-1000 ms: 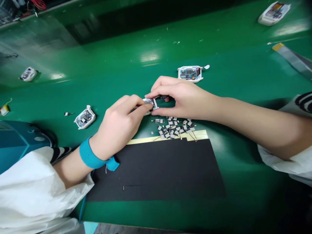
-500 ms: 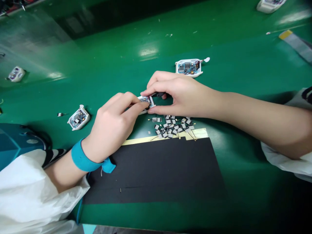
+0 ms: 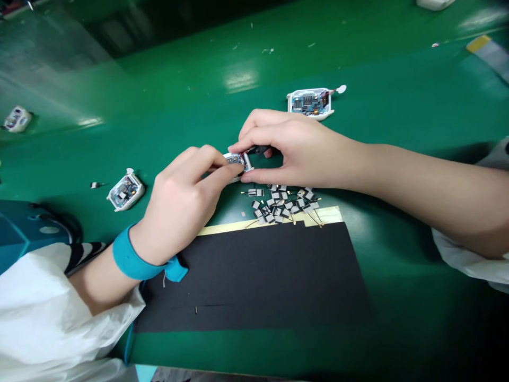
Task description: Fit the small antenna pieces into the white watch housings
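Observation:
Between my two hands is a small white watch-like casing (image 3: 247, 161) with a blue circuit board inside. My left hand (image 3: 191, 191), with a teal band (image 3: 133, 254) round its wrist, is closed on the casing's left part, the thumb pressing on the board. Thumb and index finger of my right hand (image 3: 292, 148) grip the casing's right end. A dark, slim object (image 3: 260, 150) shows under the right fingers; its kind I cannot make out. Just below the hands lies a pile of small grey-and-black parts with thin leads (image 3: 282, 204).
A black sheet (image 3: 258, 276) with a yellow edge lies in front on the green table. More open white casings lie at upper right (image 3: 310, 103), at left (image 3: 125, 191) and far left (image 3: 18, 119). A small part (image 3: 95, 185) is by the left casing. A grey strip (image 3: 491, 55) lies far right.
The view has shifted slightly, so things on the table sit a little differently in frame. Both hands keep nearly the same pose on the casing.

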Motion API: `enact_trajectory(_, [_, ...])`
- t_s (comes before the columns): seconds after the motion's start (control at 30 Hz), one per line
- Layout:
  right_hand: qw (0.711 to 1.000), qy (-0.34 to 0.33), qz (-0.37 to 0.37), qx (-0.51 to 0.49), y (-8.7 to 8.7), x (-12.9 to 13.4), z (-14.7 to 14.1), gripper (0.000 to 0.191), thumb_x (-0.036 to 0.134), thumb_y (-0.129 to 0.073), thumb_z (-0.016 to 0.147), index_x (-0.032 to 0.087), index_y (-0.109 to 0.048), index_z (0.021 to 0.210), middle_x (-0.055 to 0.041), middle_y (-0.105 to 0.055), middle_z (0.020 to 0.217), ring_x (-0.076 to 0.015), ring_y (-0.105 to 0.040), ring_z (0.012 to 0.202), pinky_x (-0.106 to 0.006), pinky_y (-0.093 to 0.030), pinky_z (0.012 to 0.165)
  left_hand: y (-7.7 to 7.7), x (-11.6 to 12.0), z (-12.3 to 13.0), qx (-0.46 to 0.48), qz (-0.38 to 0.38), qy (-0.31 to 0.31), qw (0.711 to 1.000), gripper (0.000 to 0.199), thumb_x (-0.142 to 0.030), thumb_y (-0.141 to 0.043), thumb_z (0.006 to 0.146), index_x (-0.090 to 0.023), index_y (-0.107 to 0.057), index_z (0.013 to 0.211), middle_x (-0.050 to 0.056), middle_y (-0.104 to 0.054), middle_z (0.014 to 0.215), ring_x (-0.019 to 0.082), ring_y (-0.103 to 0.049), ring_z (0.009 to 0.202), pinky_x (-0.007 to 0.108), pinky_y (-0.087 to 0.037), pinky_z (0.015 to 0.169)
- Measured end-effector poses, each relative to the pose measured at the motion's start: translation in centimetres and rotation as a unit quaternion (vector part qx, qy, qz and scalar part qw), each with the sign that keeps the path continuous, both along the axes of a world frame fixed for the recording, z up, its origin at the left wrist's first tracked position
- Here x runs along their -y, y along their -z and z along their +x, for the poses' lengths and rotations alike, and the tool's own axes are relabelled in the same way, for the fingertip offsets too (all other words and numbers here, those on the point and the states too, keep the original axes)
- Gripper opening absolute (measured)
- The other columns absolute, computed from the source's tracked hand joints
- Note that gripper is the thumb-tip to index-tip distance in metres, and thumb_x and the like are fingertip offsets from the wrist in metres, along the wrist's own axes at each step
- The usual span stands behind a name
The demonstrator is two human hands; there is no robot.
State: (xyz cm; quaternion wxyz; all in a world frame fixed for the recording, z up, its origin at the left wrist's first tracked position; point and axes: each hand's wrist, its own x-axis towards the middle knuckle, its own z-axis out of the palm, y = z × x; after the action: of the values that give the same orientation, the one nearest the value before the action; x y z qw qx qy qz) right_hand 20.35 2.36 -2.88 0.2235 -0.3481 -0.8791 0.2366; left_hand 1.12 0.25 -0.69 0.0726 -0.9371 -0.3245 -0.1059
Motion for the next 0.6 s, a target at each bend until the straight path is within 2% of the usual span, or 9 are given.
enact_trajectory(0.6, [1.0, -0.013, 0.012, -0.008, 0.12, -0.15, 0.27, 0.032, 0.036, -0.053, 0.077, 0.014, -0.053, 0.1, -0.0049, -0.049, 0.095, -0.0115, -0.048, 0.08, -0.024, -0.042, 0.067, -0.14, 0.19, 0.13, 0.0, -0.023, -0.014, 1.0, 0.022, -0.024, -0.037, 0.086, -0.02, -0.057, 0.095, 0.005, -0.058, 0.084, 0.017, -0.053, 0.075, 0.029, -0.043, 0.059])
